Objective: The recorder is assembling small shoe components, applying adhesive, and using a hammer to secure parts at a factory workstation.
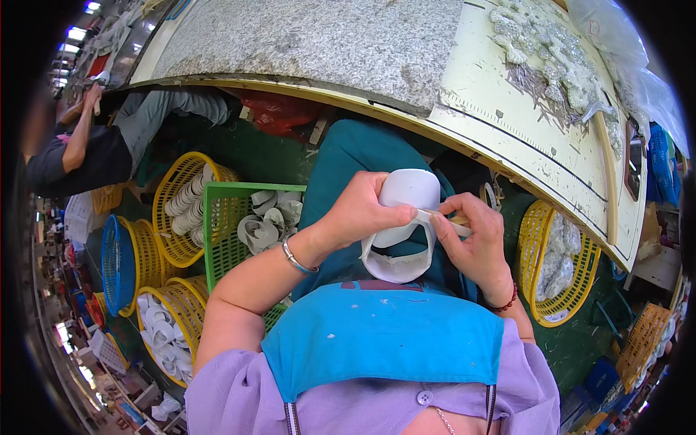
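A white shoe upper (pixel 409 188), with a rounded toe and a ring-like heel part, is held over my lap. My left hand (pixel 362 209) is closed on its left side, thumb pressed on the middle edge. At its right side my right hand (pixel 475 235) pinches the edge with thumb and fingers. A pale narrow strip or stick (pixel 461 228) shows between those fingers; its kind I cannot make out. Beneath the upper lie my teal-covered legs and a blue apron (pixel 391 337).
Ahead is a worktable with a grey stone slab (pixel 312 47) and a pile of glittery white pieces (pixel 554 61). At left stand a green crate (pixel 221 235) and yellow baskets (pixel 168 243) of white pieces. Another yellow basket (pixel 533 275) is at right. A co-worker (pixel 83 156) works far left.
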### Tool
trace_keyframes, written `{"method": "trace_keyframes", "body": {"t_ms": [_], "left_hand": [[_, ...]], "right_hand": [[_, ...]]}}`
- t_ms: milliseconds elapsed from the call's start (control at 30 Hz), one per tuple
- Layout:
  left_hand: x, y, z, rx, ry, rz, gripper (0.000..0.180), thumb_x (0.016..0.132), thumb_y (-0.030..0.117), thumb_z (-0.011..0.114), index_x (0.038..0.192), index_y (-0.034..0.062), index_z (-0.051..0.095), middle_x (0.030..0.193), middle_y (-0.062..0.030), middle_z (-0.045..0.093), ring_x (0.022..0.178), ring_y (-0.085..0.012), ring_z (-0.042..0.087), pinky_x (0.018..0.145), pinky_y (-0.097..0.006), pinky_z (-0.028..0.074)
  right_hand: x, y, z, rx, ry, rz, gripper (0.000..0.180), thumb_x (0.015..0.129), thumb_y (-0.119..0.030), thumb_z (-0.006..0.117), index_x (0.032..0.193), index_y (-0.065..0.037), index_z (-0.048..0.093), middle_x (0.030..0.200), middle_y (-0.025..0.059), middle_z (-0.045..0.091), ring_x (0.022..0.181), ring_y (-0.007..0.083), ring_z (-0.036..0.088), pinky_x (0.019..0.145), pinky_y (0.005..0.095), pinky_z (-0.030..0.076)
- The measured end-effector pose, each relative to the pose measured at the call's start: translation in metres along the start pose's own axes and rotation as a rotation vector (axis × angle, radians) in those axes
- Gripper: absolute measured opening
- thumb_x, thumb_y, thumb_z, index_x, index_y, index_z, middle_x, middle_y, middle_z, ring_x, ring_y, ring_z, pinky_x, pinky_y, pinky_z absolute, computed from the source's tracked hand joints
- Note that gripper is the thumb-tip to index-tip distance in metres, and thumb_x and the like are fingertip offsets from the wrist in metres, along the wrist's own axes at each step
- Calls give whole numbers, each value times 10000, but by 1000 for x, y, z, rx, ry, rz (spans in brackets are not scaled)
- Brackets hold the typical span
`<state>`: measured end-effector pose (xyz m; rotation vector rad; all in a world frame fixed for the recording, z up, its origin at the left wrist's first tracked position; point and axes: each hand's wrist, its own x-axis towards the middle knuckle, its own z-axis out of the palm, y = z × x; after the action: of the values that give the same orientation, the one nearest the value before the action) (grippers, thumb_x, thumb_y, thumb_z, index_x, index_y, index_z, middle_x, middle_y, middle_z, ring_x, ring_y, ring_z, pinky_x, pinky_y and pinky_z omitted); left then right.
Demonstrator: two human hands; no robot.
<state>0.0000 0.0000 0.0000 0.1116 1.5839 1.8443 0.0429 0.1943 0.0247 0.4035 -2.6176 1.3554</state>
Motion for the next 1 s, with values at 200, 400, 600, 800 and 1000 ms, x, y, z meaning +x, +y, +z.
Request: {"method": "trace_keyframes", "body": {"t_ms": [200,400,600,800,1000], "left_hand": [[3,2,5,266,155,164,286,620,183,713,802,-25,638,713,-50,638,663,-94,580,611,-283,494],[5,2,20,274,180,262,269,563,173,705,693,-38,598,647,-126,617,595,-151,594,569,-298,481],[0,-4,14,316,202,256,247,599,137,678,765,-32,606,683,-74,624,633,-99,578,580,-261,479],[-11,-3,0,130,217,375,226,658,100,684,843,-16,623,767,-38,640,682,-80,580,621,-249,488],[-42,-20,-83,-256,595,140,219,783,54,648,992,6,602,905,-52,639,787,-119,611,709,-275,513]], "right_hand": [[7,4,7,127,-148,65,143,745,-60,656,694,-19,528,595,92,546,514,196,542,473,289,400],[-4,5,12,211,-107,220,156,747,-14,628,675,-14,490,548,33,469,490,81,432,452,245,328],[-1,3,24,0,-54,-18,185,736,-11,627,655,-8,461,516,83,464,436,159,434,427,294,337],[-6,36,3,20,-6,209,175,784,-36,608,667,-14,480,534,24,456,453,94,391,428,249,306],[-6,29,17,-93,-224,116,109,774,-52,644,735,2,558,614,99,549,537,177,510,508,291,395]]}}
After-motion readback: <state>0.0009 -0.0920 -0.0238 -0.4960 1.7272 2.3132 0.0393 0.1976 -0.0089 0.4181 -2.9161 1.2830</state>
